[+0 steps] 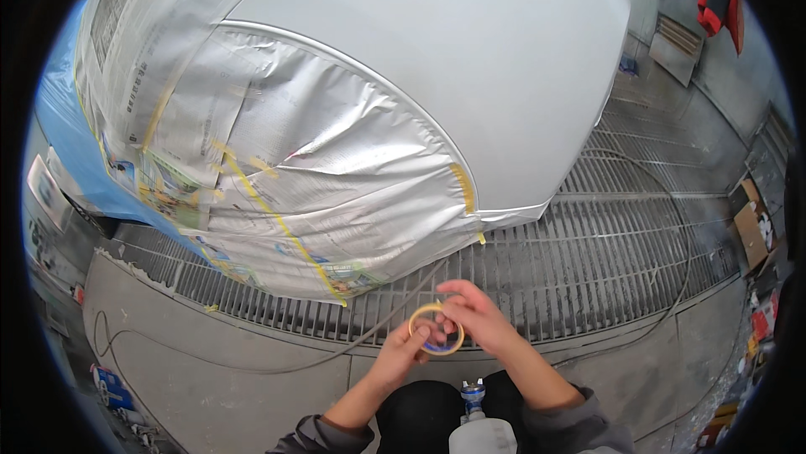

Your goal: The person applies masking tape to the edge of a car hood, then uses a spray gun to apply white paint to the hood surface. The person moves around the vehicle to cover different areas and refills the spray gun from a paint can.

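Observation:
A roll of yellow masking tape [415, 314] is held up in front of my lap. My left hand [405, 351] grips its left side, the thumb lying over the ring and fingers showing through the hole. At the upper right of the roll, my right hand [478, 314] has its thumb and fingers closed on the rim, one finger bent out above. Whether a loose tape end is pinched there, I cannot tell. Below the roll, between my knees, sits a spray gun [473, 395] with a blue metal body and a pale cup [483, 437].
Ahead stands a silver-grey car body panel [470, 59], its wheel area covered by paint-dusted newspaper [327, 152] with yellow tape strips. Blue sheeting [71, 143] hangs at left. A hose [302, 367] crosses the floor and metal grating [604, 261]. A cardboard box [750, 223] is far right.

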`<state>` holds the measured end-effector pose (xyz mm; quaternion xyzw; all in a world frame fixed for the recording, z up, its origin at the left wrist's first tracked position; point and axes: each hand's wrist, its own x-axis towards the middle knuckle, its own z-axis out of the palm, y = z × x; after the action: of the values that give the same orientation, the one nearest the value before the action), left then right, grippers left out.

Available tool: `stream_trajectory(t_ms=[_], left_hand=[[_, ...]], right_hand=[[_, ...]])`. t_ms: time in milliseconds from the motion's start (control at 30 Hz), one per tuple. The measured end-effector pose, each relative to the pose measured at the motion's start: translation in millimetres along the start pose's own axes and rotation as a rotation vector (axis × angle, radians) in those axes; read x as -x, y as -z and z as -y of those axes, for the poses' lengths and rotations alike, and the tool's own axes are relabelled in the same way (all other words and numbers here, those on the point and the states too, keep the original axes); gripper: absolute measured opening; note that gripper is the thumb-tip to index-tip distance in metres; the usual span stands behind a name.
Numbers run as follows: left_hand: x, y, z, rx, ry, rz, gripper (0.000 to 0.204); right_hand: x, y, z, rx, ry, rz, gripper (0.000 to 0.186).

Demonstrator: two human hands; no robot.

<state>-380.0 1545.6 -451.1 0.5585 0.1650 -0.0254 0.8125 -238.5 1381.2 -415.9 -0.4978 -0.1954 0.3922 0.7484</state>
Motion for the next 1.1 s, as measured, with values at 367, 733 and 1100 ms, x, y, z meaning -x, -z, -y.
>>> stream_trajectory(t_ms=[367, 733, 1100], left_hand=[[95, -28, 19, -0.603, -0.594, 0.522, 0.053], [99, -39, -28, -0.611, -0.525, 0.576, 0.063], [80, -41, -48, -0.344, -0.597, 0.804, 0.065]], right_hand=[[229, -38, -35, 1.699, 0.176, -0.005, 0.053], [192, -85, -30, 1.419, -0.185, -0.021, 0.051], [149, -75, -27, 1.318, -0.074, 0.101, 0.044]])
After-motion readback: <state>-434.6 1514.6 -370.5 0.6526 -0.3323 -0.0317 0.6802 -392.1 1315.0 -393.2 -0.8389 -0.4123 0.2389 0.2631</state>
